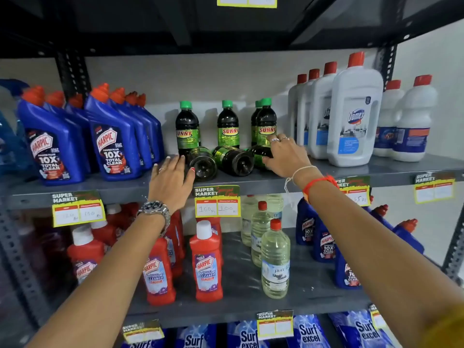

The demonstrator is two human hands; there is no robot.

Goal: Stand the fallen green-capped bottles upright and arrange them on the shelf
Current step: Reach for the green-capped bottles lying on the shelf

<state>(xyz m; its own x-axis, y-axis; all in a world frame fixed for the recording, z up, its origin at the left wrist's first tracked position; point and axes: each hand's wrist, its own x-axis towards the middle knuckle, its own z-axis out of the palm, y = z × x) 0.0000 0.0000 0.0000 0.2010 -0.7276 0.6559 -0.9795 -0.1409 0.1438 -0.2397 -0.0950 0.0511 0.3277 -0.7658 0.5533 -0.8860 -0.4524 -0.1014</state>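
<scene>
Three fallen green-capped bottles lay on their sides at the centre of the frame, on the grey metal shelf (376, 172), bases toward the camera: the left bottle (202, 163), the middle bottle (233, 160) and the right bottle (261, 153). Behind them stood upright bottles (228, 126) of the same kind, with dark contents, green caps and glossy green labels. The left hand (173, 182) was open, fingers spread, just beside the base of the left bottle and holding nothing. The right hand (283, 156) was curled over the right bottle; it appeared to be grasping the body, though the fingers hid the contact. The bottles were round, smooth, rigid plastic with ribbed bases, and judged to be moderately heavy when full and prone to rolling. Each should be gripped around the labelled mid-body, not by the cap, then pivoted onto its base. Blue Harpic bottles (110, 146) stood at left and white bottles (354, 116) at right, limiting the available room.
</scene>
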